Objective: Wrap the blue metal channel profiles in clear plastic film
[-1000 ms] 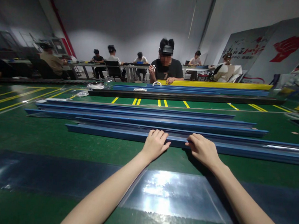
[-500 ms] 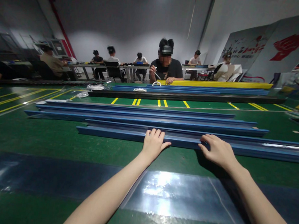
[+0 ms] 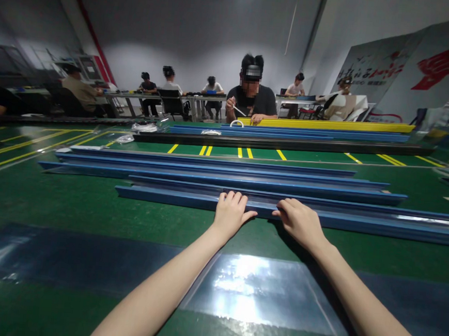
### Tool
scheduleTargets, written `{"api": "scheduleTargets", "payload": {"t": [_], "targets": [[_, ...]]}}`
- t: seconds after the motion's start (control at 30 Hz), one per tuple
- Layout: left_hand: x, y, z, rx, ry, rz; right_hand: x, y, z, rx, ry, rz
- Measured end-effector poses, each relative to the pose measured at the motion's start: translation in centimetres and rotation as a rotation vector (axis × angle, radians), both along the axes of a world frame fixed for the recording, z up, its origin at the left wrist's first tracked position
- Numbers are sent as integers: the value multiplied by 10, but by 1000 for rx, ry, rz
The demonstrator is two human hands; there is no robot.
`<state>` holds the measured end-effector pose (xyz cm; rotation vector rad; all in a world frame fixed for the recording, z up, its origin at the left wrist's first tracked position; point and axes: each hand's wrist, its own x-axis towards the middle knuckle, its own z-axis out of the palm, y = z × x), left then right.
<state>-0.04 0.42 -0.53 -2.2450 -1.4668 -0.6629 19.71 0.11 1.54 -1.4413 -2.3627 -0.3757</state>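
You are resting your left hand (image 3: 230, 213) over the near blue channel (image 3: 175, 198) at 12 o'clock. Its fingers are lying loosely open across the trough, lightly parted, while the thumb is spreading toward 3 o'clock along the near wall. At 1 o'clock, your right hand (image 3: 301, 223) is curling inward, its fingertips touching the same channel; you cannot tell from this view whether they are gripping the wall or only leaning on it. A short span of channel is showing between your hands.

The green surface (image 3: 158, 222) is carrying a long clear plastic sheet (image 3: 253, 292), which is running crosswise under your forearms and catching a bright glare between them. Just beyond the near channel, more blue channels (image 3: 223, 180) are lying roughly parallel. Farther out, a black strip (image 3: 288, 143) and a yellow strip (image 3: 336, 125) are stretching crosswise, and a person in a dark shirt (image 3: 253, 100) is sitting at 12 o'clock, holding a thin white tool (image 3: 239, 110). Others are working at tables behind.

The near channel's left end is stopping at about 10 o'clock from your hands; the other is running out of view toward 3. Between channel and sheet, a band of green is showing.
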Motion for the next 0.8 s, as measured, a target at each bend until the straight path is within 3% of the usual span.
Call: {"api": "scheduleTargets", "payload": {"t": [0.3, 0.53, 0.8], "targets": [[-1, 0, 4, -17, 17, -161, 16, 1, 2, -8, -11, -93], [1, 0, 3, -3, 40, -75, 19, 1, -9, 61, 26, -64], [-1, 0, 2, 3, 27, -86, 14, -1, -14, 94, -26, -27]]}}
